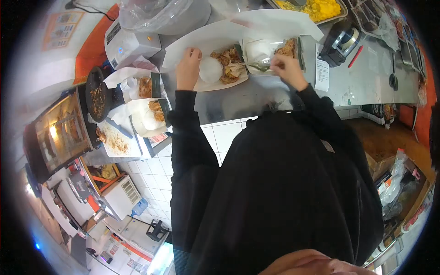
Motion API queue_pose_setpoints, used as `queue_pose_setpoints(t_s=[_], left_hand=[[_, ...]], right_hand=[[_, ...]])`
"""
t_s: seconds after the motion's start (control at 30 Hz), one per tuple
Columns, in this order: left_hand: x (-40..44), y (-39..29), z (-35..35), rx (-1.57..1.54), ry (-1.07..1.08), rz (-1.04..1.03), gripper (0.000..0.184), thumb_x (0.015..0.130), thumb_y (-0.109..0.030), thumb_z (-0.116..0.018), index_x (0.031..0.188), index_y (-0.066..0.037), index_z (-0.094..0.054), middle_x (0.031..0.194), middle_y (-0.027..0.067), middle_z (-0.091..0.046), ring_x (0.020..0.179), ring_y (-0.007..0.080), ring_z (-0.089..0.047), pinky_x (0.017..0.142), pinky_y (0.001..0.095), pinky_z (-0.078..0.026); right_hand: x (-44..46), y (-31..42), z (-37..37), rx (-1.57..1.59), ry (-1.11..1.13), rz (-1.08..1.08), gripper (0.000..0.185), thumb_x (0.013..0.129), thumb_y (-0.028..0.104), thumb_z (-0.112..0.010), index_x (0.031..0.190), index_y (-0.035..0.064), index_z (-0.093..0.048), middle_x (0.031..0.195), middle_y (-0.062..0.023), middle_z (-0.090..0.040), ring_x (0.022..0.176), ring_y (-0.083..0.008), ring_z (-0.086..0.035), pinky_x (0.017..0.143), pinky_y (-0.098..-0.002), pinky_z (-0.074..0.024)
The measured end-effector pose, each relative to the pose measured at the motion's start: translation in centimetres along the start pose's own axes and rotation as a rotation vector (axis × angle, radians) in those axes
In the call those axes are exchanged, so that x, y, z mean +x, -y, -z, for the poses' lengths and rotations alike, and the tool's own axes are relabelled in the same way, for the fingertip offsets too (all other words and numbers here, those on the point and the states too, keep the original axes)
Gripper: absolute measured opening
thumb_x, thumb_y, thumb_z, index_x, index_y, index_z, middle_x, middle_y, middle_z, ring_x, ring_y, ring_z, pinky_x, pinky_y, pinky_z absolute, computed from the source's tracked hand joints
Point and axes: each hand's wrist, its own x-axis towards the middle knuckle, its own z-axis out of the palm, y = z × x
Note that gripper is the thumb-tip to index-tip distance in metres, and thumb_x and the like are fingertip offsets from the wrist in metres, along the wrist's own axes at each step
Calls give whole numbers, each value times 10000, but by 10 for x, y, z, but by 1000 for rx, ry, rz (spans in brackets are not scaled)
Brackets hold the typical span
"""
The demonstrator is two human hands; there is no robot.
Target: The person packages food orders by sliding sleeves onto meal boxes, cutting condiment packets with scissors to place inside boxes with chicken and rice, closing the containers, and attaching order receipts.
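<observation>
Two open paper boxes lie side by side on the steel counter (220, 101). The left box (236, 85) holds a round white mound of rice (211, 69) and browned chicken pieces (228, 57). My left hand (188, 68) is at its left edge, fingers bent together; what they hold, if anything, is too small to tell. In the right box (300, 50) are a white wrapped mound (259, 49) and fried chicken (288, 47). Over its near edge is my right hand (288, 71), fingertips pinched near the green edge of a clear packet (260, 65).
Two more filled boxes (147, 117) (139, 87) stand at the left, near a white printer (130, 46), a dark pan (97, 94) and a cutting board (120, 142). At the right are a receipt (322, 68), a black tape dispenser (340, 47) and a red pen (355, 56).
</observation>
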Motion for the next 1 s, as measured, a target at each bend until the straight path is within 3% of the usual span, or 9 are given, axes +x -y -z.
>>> queue_pose_setpoints(t_s=[0.07,0.13,0.27,0.33,0.4,0.5,0.63,0.77,1.0], left_hand=[[-2,10,-16,64,185,50,129,751,-153,-538,836,-91,-464,856,78,-526,772,300,-553,609,414,-429],[-4,22,-32,-38,332,133,234,760,-201,-549,953,-80,-496,1027,106,-520,909,314,-518,735,412,-416],[-4,-15,-13,-29,177,47,449,785,-243,-557,1145,-2,-439,1158,176,-462,1079,322,-408,903,374,-322],[5,-69,4,-9,10,45,345,810,-209,-533,1076,1,-470,1054,192,-491,992,343,-436,865,391,-333],[10,-112,0,-94,2,60,252,801,-173,-543,984,-3,-511,983,173,-519,906,321,-479,787,379,-378],[19,-185,-22,-367,50,87,108,788,-101,-541,855,-17,-552,827,130,-553,777,278,-522,690,338,-410],[36,-294,-61,-524,73,-142,62,749,-32,-552,807,-19,-572,735,101,-558,685,247,-532,630,318,-413],[60,-393,-111,-625,138,-168,58,720,-23,-589,777,-34,-584,698,99,-554,622,226,-524,581,306,-410],[128,-535,-213,-696,360,-266,67,731,-62,-623,798,-57,-613,689,67,-569,547,170,-516,516,267,-413]], right_hand=[[-4,4,-13,-68,10,-48,139,667,123,-649,726,35,-559,688,-120,-584,673,-242,-578,589,-324,-446],[-4,-4,-24,-583,-107,52,230,661,231,-652,762,58,-538,651,-91,-549,664,-244,-559,582,-325,-446],[-4,6,-18,-438,-359,112,410,657,311,-639,907,35,-467,851,-137,-515,685,-311,-540,568,-399,-431],[-1,25,3,-495,-178,-118,402,678,330,-625,904,38,-466,882,-144,-498,683,-316,-541,563,-390,-439],[-3,24,30,-357,-365,166,308,716,279,-607,865,47,-469,795,-126,-505,650,-283,-547,537,-355,-434],[-20,31,103,-100,-263,223,197,744,208,-592,793,55,-478,677,-93,-483,583,-247,-523,505,-322,-410],[-60,-10,209,-107,-550,242,174,738,146,-611,708,41,-476,566,-63,-413,476,-196,-436,456,-297,-363],[-116,-84,317,-97,-571,-140,185,737,182,-598,729,43,-477,590,-109,-464,531,-270,-490,490,-346,-384],[-212,-174,477,-197,-837,-355,160,719,156,-607,724,35,-503,589,-115,-501,511,-246,-513,484,-330,-400]])
